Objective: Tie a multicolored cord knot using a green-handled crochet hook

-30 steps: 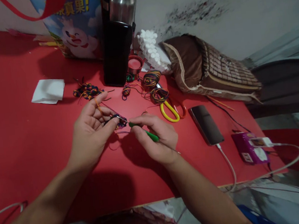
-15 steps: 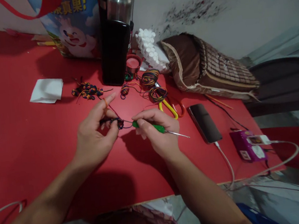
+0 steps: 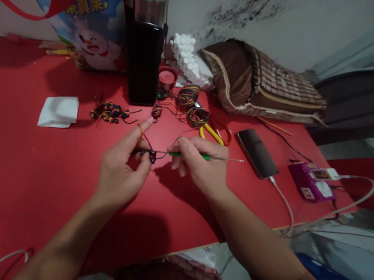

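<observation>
My left hand (image 3: 121, 169) pinches a small dark multicoloured knotted cord piece (image 3: 149, 154) between thumb and fingers. Its index finger points out with orange thread looped round it. My right hand (image 3: 203, 167) grips a green-handled crochet hook (image 3: 205, 156) whose metal tip reaches into the cord piece. The hook's other metal end sticks out to the right. Both hands hover just above the red table (image 3: 26, 174).
Behind the hands lie coloured thread coils (image 3: 187, 97), finished knotted pieces (image 3: 109, 113), yellow and orange scissors (image 3: 214, 132), a black flask (image 3: 145, 59) and a white napkin (image 3: 59, 112). A phone (image 3: 258, 152) on a cable and a purple charger box (image 3: 308, 183) lie right. A brown cushion (image 3: 261, 85) sits behind.
My right hand turned the hook from slanting down to nearly level and shifted slightly right. My left index finger stretched out further, and the cord piece stayed pinched.
</observation>
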Action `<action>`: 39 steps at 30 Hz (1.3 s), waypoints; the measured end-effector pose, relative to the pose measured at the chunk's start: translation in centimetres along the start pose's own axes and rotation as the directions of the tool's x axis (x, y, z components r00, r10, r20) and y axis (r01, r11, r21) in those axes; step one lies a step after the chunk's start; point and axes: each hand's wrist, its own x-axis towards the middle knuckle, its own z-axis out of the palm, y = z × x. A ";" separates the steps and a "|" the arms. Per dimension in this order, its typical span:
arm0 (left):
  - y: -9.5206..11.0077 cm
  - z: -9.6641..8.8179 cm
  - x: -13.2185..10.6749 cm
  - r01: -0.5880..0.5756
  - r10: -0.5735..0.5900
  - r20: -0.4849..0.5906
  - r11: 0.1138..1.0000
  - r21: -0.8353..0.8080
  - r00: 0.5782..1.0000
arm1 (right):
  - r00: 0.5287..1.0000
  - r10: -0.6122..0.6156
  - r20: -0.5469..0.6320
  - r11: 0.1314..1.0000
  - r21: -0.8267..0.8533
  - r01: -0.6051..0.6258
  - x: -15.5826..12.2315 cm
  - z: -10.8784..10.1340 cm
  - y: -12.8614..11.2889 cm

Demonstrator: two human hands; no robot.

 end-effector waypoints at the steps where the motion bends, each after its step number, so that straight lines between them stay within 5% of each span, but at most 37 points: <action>1: 0.0 -0.1 0.0 -0.018 0.018 0.020 1.000 -0.001 1.000 | 0.999 0.035 -0.017 0.999 0.020 -0.035 0.2 -0.1 0.0; 5: 0.1 -0.2 0.1 -0.035 0.037 0.053 0.998 -0.054 0.998 | 0.983 0.175 -0.047 0.981 0.095 -0.170 1.0 -0.4 0.0; 9: 0.1 0.1 -0.1 0.125 -0.116 0.050 0.956 -0.264 0.992 | 0.970 0.237 -0.046 0.962 0.152 -0.228 1.4 -0.6 0.1; 17: 0.9 -0.1 0.6 0.282 -0.315 -0.005 0.856 -0.432 0.949 | 0.998 0.059 0.022 0.984 0.167 -0.061 0.8 -0.5 0.7; 24: 0.7 -0.5 1.0 0.377 -0.437 0.053 0.703 -0.604 0.898 | 0.997 0.046 0.064 0.957 0.284 -0.062 0.5 0.0 1.5; 39: 1.3 0.0 0.7 0.315 -0.399 -0.105 0.837 -0.447 0.911 | 0.973 -0.226 0.044 0.972 -0.056 0.228 -0.2 -0.5 0.2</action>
